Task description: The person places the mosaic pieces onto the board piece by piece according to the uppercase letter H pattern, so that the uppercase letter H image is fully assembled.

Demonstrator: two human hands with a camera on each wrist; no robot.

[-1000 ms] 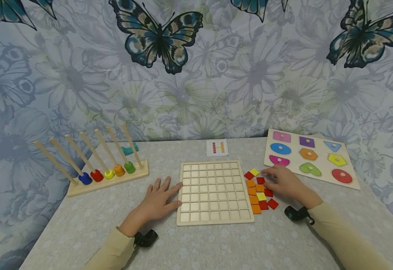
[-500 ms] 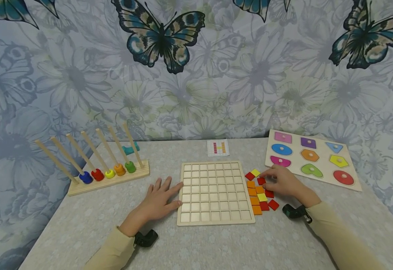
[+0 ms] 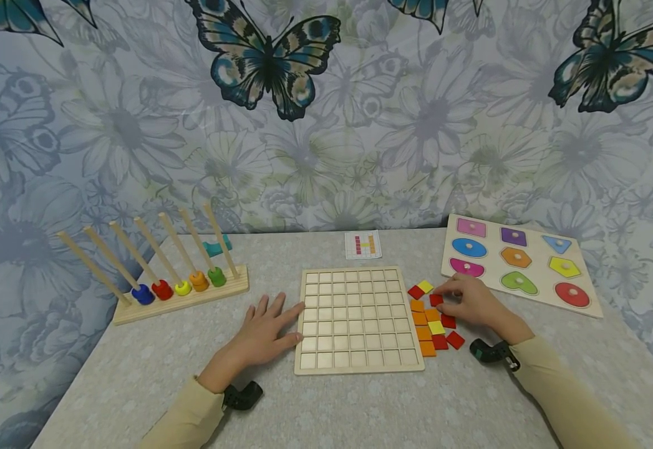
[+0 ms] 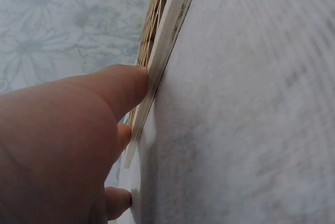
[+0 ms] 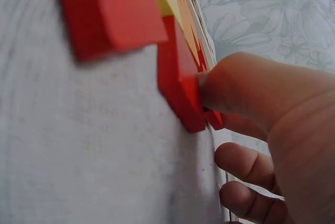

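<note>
My left hand lies with fingers spread at the left edge of a wooden grid board; thumb and index tip touch its rim. In the left wrist view the thumb presses against the board's side. To the right of the board, my right hand pinches a small red square tile between thumb and index finger. Its other fingers are bent in the right wrist view, where the thumb overlaps another red tile. Around it lie several orange tiles, yellow tiles and red tiles.
A pattern card lies behind the board. At left stands a wooden peg stand with coloured rings, a teal object behind it. A shape puzzle board lies at back right. A butterfly-print cloth hangs behind the table.
The right hand's index finger and thumb have closed in slightly on the red tile. The left hand stays on the board's edge.
</note>
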